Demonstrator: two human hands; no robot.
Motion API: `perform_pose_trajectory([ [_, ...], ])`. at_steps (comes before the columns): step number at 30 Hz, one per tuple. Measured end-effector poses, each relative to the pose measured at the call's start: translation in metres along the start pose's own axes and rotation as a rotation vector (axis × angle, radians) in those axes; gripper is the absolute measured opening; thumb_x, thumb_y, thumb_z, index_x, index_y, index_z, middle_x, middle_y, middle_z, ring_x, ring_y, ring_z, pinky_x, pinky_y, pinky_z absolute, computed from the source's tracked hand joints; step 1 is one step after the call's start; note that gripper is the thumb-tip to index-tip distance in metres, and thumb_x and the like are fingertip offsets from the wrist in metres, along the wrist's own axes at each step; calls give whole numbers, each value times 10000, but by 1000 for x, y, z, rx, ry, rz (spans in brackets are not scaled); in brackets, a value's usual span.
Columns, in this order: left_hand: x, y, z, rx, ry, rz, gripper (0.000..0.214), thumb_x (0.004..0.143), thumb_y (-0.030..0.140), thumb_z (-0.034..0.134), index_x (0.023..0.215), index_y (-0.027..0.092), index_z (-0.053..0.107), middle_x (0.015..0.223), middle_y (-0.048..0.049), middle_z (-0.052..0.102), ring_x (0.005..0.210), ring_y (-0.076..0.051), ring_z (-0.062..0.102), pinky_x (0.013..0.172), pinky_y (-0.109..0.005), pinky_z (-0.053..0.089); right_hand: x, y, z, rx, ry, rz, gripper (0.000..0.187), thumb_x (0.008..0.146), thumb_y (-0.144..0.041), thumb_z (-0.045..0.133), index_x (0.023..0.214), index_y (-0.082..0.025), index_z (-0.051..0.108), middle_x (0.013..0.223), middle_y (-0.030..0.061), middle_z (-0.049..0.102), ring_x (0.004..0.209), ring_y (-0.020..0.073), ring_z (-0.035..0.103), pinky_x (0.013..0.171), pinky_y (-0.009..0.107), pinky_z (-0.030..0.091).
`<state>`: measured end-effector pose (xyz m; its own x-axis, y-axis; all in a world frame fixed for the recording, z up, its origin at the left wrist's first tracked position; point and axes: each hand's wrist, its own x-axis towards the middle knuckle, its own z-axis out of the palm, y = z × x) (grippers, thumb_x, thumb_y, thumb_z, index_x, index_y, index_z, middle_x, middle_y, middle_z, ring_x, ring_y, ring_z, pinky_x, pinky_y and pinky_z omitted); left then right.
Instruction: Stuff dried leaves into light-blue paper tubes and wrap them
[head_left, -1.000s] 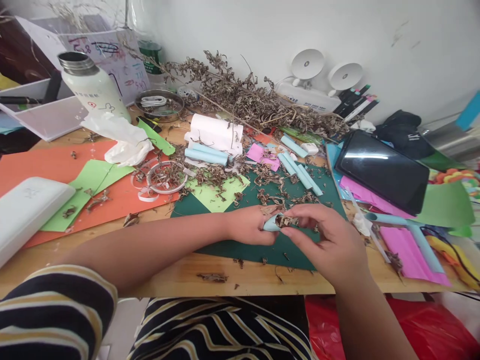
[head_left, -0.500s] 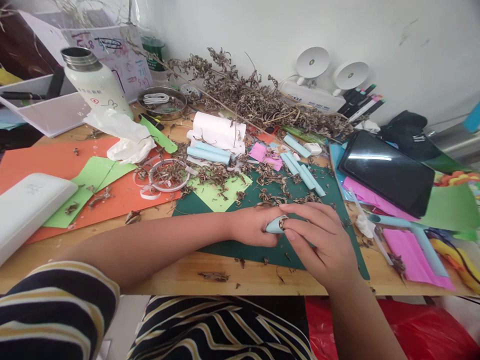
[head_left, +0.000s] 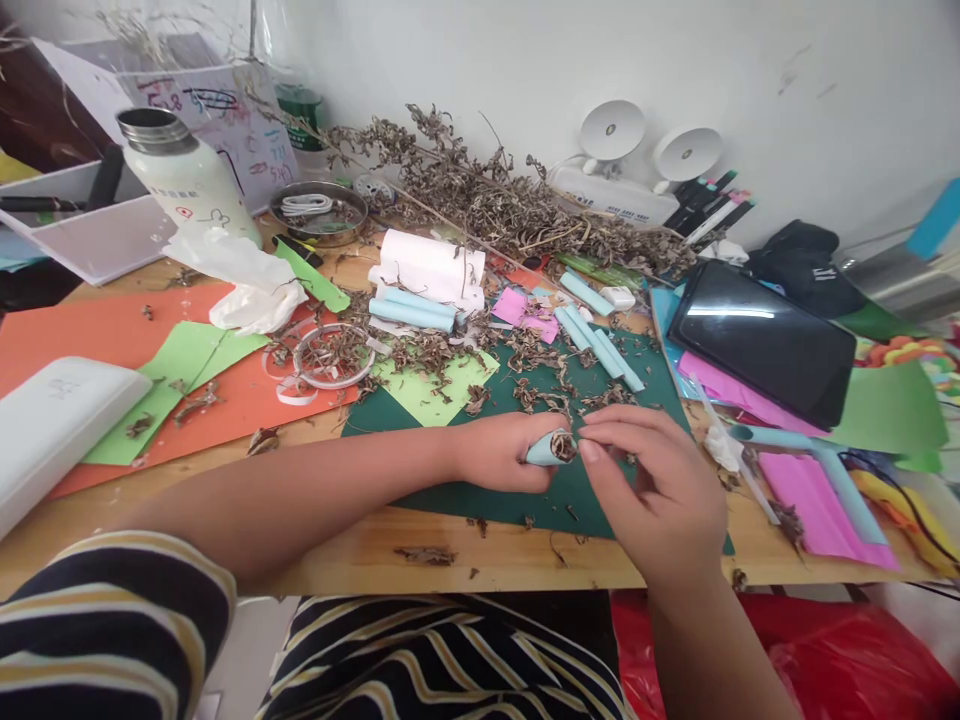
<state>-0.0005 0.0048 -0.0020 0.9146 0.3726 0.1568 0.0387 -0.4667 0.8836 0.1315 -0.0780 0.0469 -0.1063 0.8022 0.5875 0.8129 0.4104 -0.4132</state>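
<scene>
I see left hand [head_left: 499,455] gripping one blue tube [head_left: 541,452] near surface [head_left: 510,560] front edge | right hand [head_left: 664,490] pinches dried leaves [head_left: 562,446] at its mouth | three spare tubes [head_left: 600,345] behind

The left forearm comes in from the left of a pale blue paper tube [head_left: 541,450], and the left hand [head_left: 499,452] curls around it. The right hand [head_left: 660,490] sits right of the tube, fingers [head_left: 607,422] meeting its open end.
</scene>
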Motion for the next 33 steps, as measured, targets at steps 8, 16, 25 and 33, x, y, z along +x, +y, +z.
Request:
perform_pose_trajectory([
  [8, 0, 1, -1, 42, -25, -22, 178, 635, 150, 465, 787, 176, 377, 632, 51, 428, 561, -75, 440, 523, -171, 353, 6, 6, -2, -53, -131, -149, 156, 712, -130, 543, 831, -223, 582, 859, 51, 557, 778, 176, 536, 684, 338, 449],
  [16, 0, 4, -1, 79, -73, -60, 172, 632, 127, 482, 756, 179, 374, 643, 51, 457, 570, -71, 451, 528, -158, 376, 15, 2, -6, 36, -335, 108, 82, 721, -139, 496, 745, -218, 493, 865, 30, 525, 785, 147, 527, 637, 272, 439],
  [25, 0, 2, 0, 103, -54, -51, 172, 640, 157, 491, 773, 185, 386, 630, 46, 482, 574, -89, 469, 536, -174, 373, 21, 6, -16, -73, -429, -107, 117, 769, -199, 483, 764, -242, 592, 1011, 44, 536, 879, 173, 512, 735, 327, 420],
  [33, 0, 6, 0, 220, -105, -27, 174, 666, 216, 501, 816, 194, 418, 695, 10, 551, 651, -141, 530, 558, -213, 383, 22, -7, -31, -317, -630, -287, 169, 773, -246, 437, 818, -236, 600, 1330, 48, 358, 839, 224, 502, 662, 397, 425],
])
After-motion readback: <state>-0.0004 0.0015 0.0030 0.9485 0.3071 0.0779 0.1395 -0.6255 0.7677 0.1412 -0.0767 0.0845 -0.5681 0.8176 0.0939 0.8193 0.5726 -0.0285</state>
